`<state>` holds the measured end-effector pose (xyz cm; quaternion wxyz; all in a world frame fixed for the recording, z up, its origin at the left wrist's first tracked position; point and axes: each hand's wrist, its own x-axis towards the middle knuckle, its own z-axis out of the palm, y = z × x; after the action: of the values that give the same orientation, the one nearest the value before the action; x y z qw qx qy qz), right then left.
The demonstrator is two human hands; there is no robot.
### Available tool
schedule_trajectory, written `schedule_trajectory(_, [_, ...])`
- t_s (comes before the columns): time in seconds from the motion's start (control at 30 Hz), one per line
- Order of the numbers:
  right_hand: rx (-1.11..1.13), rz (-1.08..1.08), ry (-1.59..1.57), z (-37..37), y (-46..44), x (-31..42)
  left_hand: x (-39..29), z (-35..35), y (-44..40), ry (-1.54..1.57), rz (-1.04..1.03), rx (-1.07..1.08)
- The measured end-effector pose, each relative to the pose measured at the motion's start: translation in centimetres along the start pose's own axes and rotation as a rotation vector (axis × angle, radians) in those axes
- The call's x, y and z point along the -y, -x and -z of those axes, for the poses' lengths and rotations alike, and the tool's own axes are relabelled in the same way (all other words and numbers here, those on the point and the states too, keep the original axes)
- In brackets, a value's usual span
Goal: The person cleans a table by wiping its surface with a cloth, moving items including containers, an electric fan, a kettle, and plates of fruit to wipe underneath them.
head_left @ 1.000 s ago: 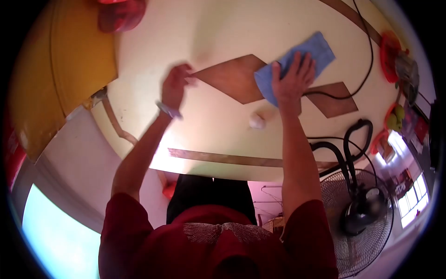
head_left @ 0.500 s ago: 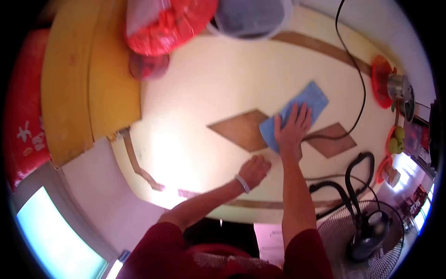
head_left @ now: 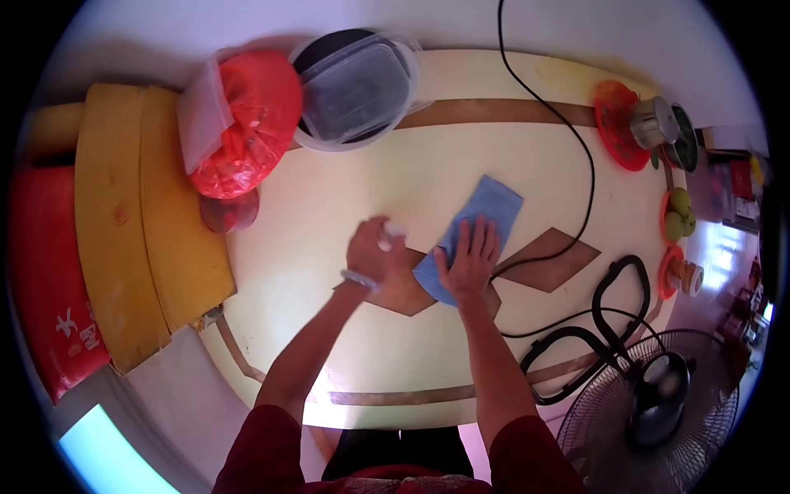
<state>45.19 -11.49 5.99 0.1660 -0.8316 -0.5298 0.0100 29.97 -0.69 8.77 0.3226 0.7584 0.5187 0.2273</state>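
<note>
My right hand (head_left: 471,262) lies flat on a folded blue cloth (head_left: 491,204), fingers stretched out and slightly apart. The cloth rests slantwise on the cream tabletop (head_left: 329,181), partly over the brown diamond patterns. To its left, my left hand (head_left: 372,253) is raised over the table near the left diamond, with its fingers curled round a small white thing (head_left: 393,235). That thing is blurred, so its kind does not show. A pale band circles the left wrist.
A black cable (head_left: 591,169) crosses the table right of the cloth. At right are a fan (head_left: 658,403), a red plate (head_left: 613,123) with a metal pot (head_left: 654,123), and green fruit (head_left: 678,216). A red bag (head_left: 262,107), plastic container (head_left: 355,92) and yellow box (head_left: 183,222) stand at left and back.
The view has shifted, showing more of the table's back. My left hand has moved farther forward over the table, and a white thing now shows in it. My right hand stays on the cloth.
</note>
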Motion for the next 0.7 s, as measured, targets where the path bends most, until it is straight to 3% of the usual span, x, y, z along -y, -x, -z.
schedule_trajectory(0.07, [0.007,-0.001,0.007,0.0,0.1,0.0,0.7,0.2,-1.7,0.082,0.179,-0.009])
schedule_trajectory(0.13, [0.011,-0.004,0.028,0.0,0.1,0.0,2.1,0.7,-1.7,0.179,0.237,-0.138])
schedule_trajectory(0.2, [0.003,0.003,0.039,-0.1,0.1,0.1,4.7,2.1,-0.6,0.113,0.249,-0.130])
schedule_trajectory(0.4, [-0.034,0.077,0.033,-0.6,0.4,-0.4,8.3,6.5,0.9,-0.009,-0.003,-0.164])
schedule_trajectory(0.47, [0.069,0.247,0.002,-0.5,-0.1,-0.3,10.3,6.7,0.8,0.018,-0.124,-0.103])
schedule_trajectory(0.53, [0.198,0.460,-0.099,0.0,-1.9,0.5,11.5,7.2,0.8,0.168,-0.045,0.007])
schedule_trajectory(0.6, [0.287,0.497,-0.210,0.1,-5.3,2.6,11.5,7.2,0.6,0.273,-0.061,-0.029])
schedule_trajectory(0.7, [0.178,0.448,-0.117,-2.7,-10.4,3.7,11.8,7.3,1.0,0.267,-0.064,0.003])
